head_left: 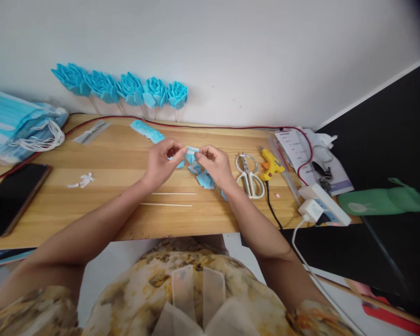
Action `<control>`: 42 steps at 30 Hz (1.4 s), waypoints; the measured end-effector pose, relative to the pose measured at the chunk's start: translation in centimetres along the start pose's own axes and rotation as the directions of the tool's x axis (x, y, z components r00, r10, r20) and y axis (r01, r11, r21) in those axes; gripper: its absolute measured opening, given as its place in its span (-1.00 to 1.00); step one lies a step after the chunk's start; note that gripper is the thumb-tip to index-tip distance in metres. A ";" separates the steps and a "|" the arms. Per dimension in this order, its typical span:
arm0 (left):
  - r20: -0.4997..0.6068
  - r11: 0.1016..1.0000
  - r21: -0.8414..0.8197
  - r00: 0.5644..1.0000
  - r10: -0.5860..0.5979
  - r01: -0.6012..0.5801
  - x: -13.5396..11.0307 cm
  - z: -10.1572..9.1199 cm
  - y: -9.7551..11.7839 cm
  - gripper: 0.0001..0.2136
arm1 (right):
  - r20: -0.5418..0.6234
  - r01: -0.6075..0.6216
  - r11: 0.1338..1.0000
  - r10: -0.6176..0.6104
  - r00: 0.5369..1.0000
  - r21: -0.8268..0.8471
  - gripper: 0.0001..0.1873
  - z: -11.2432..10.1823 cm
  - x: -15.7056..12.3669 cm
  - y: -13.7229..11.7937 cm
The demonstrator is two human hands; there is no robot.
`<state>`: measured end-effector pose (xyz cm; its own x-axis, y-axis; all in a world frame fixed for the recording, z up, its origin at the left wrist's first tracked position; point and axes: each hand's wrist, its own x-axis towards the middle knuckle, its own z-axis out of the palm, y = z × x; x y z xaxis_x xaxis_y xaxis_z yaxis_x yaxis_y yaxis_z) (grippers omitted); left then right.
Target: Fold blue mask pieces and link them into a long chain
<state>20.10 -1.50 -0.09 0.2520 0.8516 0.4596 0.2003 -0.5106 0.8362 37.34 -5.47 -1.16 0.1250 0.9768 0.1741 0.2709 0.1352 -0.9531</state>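
Your left hand point(163, 161) and right hand point(213, 163) meet over the middle of the desk point(119, 154), and both pinch one small blue folded piece point(191, 154) between thumb and fingertips, the left grip pressed on its left end and the right grip on its right end. The piece sits just above the desk top, with a few more blue cut pieces point(205, 179) lying on the wood right under your right hand. Two thin wooden sticks point(171, 199) lie side by side near your left wrist. Just right of your right hand rest white-handled scissors point(249, 175), and beside them a yellow glue gun point(271, 165). Five blue roses point(126, 88) lean against the wall at the back, a stack of blue masks point(17, 123) sits at the far left, and a dark phone point(12, 196) lies near the left edge.
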 end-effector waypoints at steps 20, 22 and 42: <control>0.034 0.996 0.088 0.999 0.005 -0.008 -0.2 0.4 -0.3 -0.90 | -0.080 0.165 0.960 -0.187 0.979 -0.227 -0.88 0.4 -0.3 -0.3; 0.049 0.987 0.151 0.998 0.044 -0.051 -0.2 0.3 -0.5 -0.87 | -0.076 0.180 0.955 -0.203 0.976 -0.234 -0.87 0.4 -0.3 -0.1; 0.129 0.936 0.306 0.982 0.139 -0.172 -0.3 0.0 -1.3 -0.85 | -0.008 0.314 0.839 -0.354 0.935 -0.445 -0.85 0.6 -0.5 0.2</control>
<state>19.78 -1.11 -1.34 0.3970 0.7501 0.5289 0.4336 -0.6611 0.6123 36.76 -5.83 -1.60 0.0291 0.8642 0.5022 0.6908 0.3457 -0.6350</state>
